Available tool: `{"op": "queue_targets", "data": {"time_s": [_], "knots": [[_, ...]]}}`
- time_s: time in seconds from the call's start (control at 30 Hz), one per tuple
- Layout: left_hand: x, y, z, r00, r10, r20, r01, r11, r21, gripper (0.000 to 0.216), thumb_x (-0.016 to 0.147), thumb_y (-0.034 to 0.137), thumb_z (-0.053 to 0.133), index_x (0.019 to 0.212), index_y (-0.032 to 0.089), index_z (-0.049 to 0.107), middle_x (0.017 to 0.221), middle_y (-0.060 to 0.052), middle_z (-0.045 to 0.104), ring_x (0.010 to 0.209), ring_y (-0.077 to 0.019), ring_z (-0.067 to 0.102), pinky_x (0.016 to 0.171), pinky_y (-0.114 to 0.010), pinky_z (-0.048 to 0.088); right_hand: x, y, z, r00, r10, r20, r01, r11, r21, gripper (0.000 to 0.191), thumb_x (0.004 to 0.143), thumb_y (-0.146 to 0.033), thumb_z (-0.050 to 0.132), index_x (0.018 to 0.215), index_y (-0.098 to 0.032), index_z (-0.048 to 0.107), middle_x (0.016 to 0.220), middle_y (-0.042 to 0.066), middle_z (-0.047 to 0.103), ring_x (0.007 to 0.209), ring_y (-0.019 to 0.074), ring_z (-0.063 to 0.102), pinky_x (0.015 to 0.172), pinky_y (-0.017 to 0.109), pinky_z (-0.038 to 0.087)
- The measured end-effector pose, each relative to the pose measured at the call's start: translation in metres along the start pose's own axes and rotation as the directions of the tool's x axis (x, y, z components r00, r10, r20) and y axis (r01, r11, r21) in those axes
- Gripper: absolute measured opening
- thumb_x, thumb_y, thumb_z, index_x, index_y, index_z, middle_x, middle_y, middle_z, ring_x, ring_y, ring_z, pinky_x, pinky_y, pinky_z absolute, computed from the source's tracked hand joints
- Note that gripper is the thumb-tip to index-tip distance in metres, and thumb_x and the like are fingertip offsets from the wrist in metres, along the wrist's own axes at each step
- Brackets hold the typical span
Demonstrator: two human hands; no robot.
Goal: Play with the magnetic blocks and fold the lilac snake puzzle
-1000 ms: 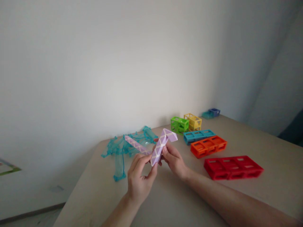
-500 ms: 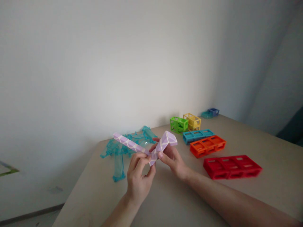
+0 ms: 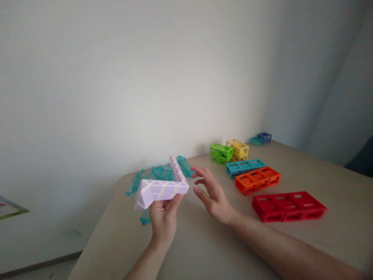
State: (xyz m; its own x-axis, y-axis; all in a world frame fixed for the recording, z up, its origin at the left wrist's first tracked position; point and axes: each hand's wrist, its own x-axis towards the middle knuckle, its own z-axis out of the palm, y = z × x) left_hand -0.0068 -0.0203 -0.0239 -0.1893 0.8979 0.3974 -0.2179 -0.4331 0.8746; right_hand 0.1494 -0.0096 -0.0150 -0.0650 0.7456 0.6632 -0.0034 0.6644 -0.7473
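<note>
A lilac twisty snake puzzle [image 3: 163, 189] with pale edge lines is bent into angled sections above the table. My left hand [image 3: 164, 217] grips it from below, thumb and fingers closed on the underside near the bend. One straight section points away towards the wall, and a thicker section reaches left. Just to the right, my right hand [image 3: 212, 196] is apart from the puzzle, its fingers spread and nothing in them. Behind the puzzle lie clear teal plastic pieces [image 3: 159, 173], partly hidden by it.
On the right of the table [image 3: 204, 249] lie a red frame block [image 3: 288, 207], an orange one [image 3: 258, 180] and a blue one [image 3: 245, 167]. Green [image 3: 221, 154] and yellow [image 3: 238, 150] frames stand near the wall. A dark blue frame [image 3: 264, 137] sits at the far corner.
The snake puzzle has been turned, its long section now pointing away and its thick end leftward. My right hand has let go of it; my left hand now supports it from beneath.
</note>
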Motion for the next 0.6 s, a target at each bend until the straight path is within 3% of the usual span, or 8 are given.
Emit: {"op": "queue_targets", "data": {"time_s": [0.1,0.2,0.27,0.37,0.5,0.6], "knots": [[0.004,0.008,0.005,0.982,-0.184,0.054,0.191,0.931,-0.311,0.022,0.060,0.020,0.082,0.078,0.017,0.070,0.076,-0.002,0.073,0.075,-0.0178,0.069,0.078,-0.033,0.056,0.002,0.010,0.002,0.972,0.204,-0.117,-0.189,0.974,0.128,0.049,0.085,-0.033,0.059,0.132,-0.027,0.046,0.127,0.011,0.051,0.106,0.0228,0.052,0.086,0.039,0.045],[0.005,0.013,0.005,0.918,-0.331,0.220,0.394,0.830,-0.395,0.026,0.055,0.017,0.085,0.077,0.018,0.071,0.079,-0.001,0.075,0.076,-0.0185,0.071,0.078,-0.033,0.057,0.005,0.009,0.004,0.920,0.390,0.044,-0.361,0.797,0.484,0.054,0.083,-0.035,0.062,0.133,-0.024,0.043,0.111,0.010,0.062,0.090,0.0210,0.060,0.079,0.038,0.047],[0.004,0.013,0.004,0.865,-0.386,0.320,0.494,0.767,-0.410,0.028,0.056,0.016,0.085,0.081,0.019,0.072,0.084,-0.001,0.075,0.081,-0.0184,0.071,0.080,-0.032,0.057,0.007,0.002,0.006,0.893,0.417,0.171,-0.420,0.635,0.648,0.051,0.082,-0.035,0.064,0.129,-0.022,0.047,0.099,0.008,0.066,0.082,0.0196,0.063,0.075,0.035,0.048],[0.002,0.011,0.002,0.777,-0.425,0.464,0.613,0.682,-0.400,0.029,0.062,0.021,0.083,0.088,0.020,0.072,0.090,-0.002,0.075,0.085,-0.0181,0.070,0.082,-0.032,0.056,0.010,-0.010,0.006,0.855,0.471,0.219,-0.455,0.476,0.753,0.039,0.078,-0.034,0.070,0.112,-0.019,0.058,0.086,0.005,0.068,0.068,0.0149,0.061,0.062,0.026,0.047],[-0.001,0.008,0.001,0.654,-0.449,0.609,0.717,0.624,-0.310,0.031,0.070,0.027,0.078,0.098,0.017,0.070,0.093,-0.004,0.073,0.085,-0.0210,0.070,0.077,-0.033,0.057,0.014,-0.016,0.004,0.831,0.516,0.209,-0.448,0.396,0.802,0.037,0.075,-0.033,0.073,0.107,-0.018,0.060,0.062,-0.002,0.060,0.047,0.0090,0.048,0.048,0.020,0.041],[-0.001,0.003,0.000,0.567,-0.571,0.594,0.785,0.594,-0.179,0.025,0.072,0.012,0.072,0.098,0.010,0.069,0.089,-0.010,0.074,0.085,-0.0227,0.070,0.074,-0.030,0.057,0.017,-0.015,0.000,0.830,0.531,0.171,-0.421,0.395,0.817,0.034,0.075,-0.032,0.073,0.103,-0.016,0.063,0.063,-0.002,0.061,0.043,0.0065,0.041,0.044,0.018,0.037]]}}
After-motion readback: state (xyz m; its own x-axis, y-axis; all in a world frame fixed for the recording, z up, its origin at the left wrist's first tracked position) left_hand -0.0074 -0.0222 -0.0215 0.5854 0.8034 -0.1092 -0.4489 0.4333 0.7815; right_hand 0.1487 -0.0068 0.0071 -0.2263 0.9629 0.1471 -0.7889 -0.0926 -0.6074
